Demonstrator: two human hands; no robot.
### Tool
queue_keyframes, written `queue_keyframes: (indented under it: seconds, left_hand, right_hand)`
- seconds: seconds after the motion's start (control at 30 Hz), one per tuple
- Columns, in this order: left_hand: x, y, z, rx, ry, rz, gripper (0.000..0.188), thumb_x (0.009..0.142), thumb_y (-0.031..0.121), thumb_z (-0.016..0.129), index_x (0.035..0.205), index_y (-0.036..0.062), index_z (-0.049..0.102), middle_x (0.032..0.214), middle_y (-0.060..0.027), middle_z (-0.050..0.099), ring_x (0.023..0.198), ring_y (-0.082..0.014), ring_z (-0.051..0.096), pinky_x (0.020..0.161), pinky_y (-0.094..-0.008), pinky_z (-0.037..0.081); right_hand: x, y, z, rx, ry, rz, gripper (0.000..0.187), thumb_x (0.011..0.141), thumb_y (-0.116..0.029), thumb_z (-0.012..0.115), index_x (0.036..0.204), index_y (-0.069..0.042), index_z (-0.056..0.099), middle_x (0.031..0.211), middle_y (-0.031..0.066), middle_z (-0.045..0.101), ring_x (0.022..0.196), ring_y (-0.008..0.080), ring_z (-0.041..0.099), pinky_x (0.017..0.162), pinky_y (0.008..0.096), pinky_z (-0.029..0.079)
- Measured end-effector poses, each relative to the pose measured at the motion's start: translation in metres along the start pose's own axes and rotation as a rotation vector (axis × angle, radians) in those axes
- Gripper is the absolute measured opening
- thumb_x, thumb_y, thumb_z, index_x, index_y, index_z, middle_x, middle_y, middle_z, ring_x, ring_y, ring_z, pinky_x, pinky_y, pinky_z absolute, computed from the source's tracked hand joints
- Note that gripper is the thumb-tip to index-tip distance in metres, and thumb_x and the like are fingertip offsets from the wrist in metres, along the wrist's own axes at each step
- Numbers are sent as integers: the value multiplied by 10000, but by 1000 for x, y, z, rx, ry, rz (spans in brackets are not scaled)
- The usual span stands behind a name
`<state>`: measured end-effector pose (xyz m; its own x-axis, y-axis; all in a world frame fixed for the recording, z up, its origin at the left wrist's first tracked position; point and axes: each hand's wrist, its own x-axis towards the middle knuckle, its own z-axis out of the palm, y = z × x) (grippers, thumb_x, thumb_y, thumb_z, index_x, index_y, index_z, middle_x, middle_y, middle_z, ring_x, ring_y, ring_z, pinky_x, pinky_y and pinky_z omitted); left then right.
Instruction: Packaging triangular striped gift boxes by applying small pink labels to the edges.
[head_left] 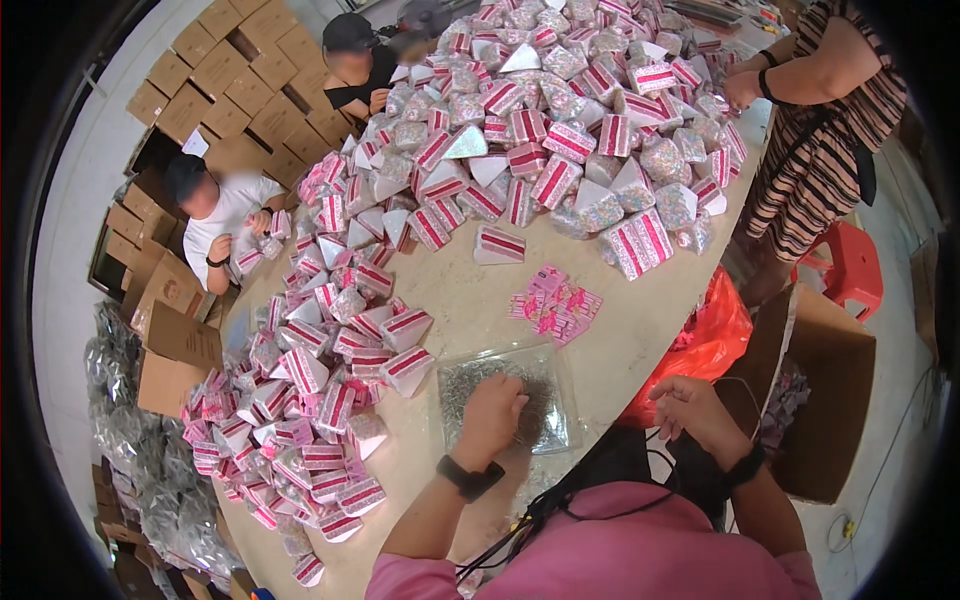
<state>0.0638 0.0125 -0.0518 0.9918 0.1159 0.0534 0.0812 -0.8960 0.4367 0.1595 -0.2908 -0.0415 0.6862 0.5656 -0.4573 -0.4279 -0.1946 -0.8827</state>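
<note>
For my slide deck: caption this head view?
Left hand rests on a clear bag beside heaped wedge-shaped boxes.

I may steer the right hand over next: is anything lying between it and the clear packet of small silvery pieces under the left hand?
Nothing visible does. The left hand rests on the clear packet; the right hand hangs off the table edge by the red bag, with only bare tabletop between.

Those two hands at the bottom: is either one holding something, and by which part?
The left hand presses, fingers curled, on the middle of a clear bag of small silvery pieces; a true grip cannot be told. The right hand hovers off the table's edge, apparently empty.
</note>
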Motion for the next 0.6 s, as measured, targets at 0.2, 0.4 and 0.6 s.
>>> queue_keyframes:
  seconds: [0.2,0.4,0.6]
  left_hand:
    - [-2,-4,-21,-111,121,38,120,751,110,659,792,19,592,750,-129,560,751,-320,559,666,-398,443]
    - [-9,8,-46,-289,152,-123,79,814,98,605,808,22,627,761,-129,576,699,-290,574,628,-344,454]
    - [-8,-2,-43,-613,213,-196,112,831,91,617,780,-5,638,672,-8,566,601,-84,516,541,-234,403]
  right_hand:
    - [-1,1,4,-16,-32,-2,193,876,-100,538,1020,24,570,717,74,607,547,129,607,464,228,457]
    - [0,5,5,-41,-14,17,193,863,-100,534,1002,25,578,717,75,608,550,136,606,470,234,462]
    - [-2,-2,16,-22,-75,1,178,874,-88,527,1017,8,574,723,60,622,558,117,614,495,206,464]
